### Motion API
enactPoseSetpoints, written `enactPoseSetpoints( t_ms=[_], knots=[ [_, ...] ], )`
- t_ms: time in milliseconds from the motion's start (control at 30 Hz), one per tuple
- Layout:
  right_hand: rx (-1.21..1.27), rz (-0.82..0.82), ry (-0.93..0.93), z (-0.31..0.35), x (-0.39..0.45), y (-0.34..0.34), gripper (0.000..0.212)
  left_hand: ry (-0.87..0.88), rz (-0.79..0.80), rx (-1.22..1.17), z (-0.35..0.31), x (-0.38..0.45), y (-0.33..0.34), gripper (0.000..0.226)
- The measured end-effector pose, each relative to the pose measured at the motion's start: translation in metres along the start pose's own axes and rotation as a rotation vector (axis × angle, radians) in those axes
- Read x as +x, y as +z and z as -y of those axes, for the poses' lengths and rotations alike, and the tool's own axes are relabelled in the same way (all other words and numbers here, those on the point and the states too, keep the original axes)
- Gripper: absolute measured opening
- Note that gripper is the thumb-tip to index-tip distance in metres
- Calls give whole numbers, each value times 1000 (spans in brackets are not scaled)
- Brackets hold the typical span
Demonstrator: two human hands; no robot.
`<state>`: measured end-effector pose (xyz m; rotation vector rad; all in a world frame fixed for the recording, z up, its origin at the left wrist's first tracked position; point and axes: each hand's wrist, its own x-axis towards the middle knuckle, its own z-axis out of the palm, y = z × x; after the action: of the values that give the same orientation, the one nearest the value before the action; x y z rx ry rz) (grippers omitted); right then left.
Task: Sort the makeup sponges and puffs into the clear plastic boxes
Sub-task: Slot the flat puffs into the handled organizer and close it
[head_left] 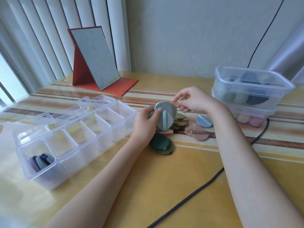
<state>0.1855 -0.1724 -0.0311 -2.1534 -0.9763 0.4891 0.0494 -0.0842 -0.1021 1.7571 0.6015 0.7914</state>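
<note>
From the head view I am looking down at a table covered in a glossy yellow cloth with brown and cream stripes running across the middle of the frame. Vertical blinds are hanging at the upper left, a plain wall is filling the upper right, and a folding mirror on a red stand is sitting upright at the upper centre. A dark cable is trailing across the lower right.

At the centre of the frame my left hand is gripping a round grey-blue puff with a pale blue strap, thumb pressing on its face, holding it on edge above the table. My right hand is just to the right of it, fingers curled and pinching at its upper edge. Beneath them a loose pile of puffs in green, olive, pink and blue is lying on the cloth. To the left, the long compartment box is standing with its lids open; only the nearest compartment, at the lower left, is holding small puffs. At the right, two stacked boxes are holding sponges.

The sponges are blurring behind the plastic, and my left palm is hiding part of the held puff.
</note>
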Motion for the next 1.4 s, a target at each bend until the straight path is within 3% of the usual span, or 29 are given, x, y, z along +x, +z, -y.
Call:
enactPoseSetpoints(
  t_ms=[133,267,400,467,600,700,833,967,1033,1133,1200,1333,1400],
  knots=[
    [44,48,90,-4,1,-1,28,-104,30,-91,-2,1,-1,38],
    [-311,-89,128,-12,7,-2,29,-143,18,-82,-1,3,0,38],
    [-594,105,297,-22,10,3,34,-158,30,-78,6,7,-1,64],
    [-607,123,329,-23,10,5,39,-192,38,-95,4,6,0,54],
    [-484,49,382,-28,11,3,42,-198,11,-120,-3,3,-1,11],
    [-235,-65,394,-23,10,1,22,-170,63,-278,-6,0,-3,19],
    [178,-207,146,5,-3,-9,9,-185,72,-357,-8,-2,-5,23],
    [465,48,26,24,-10,-2,16,-221,78,-410,-11,-3,-5,23],
    [482,127,33,23,-7,11,18,-268,100,-497,-16,-3,-6,23],
    [313,7,35,17,2,30,19,-311,99,-511,-18,-2,-7,37],
    [258,-129,-8,13,7,35,22,-256,73,-468,-16,-4,-6,29],
    [132,-454,-166,5,17,42,26,-165,-140,-350,-8,-10,4,14],
    [76,-452,-239,4,26,49,18,-107,-218,-245,-7,-15,9,16]
  ],
)
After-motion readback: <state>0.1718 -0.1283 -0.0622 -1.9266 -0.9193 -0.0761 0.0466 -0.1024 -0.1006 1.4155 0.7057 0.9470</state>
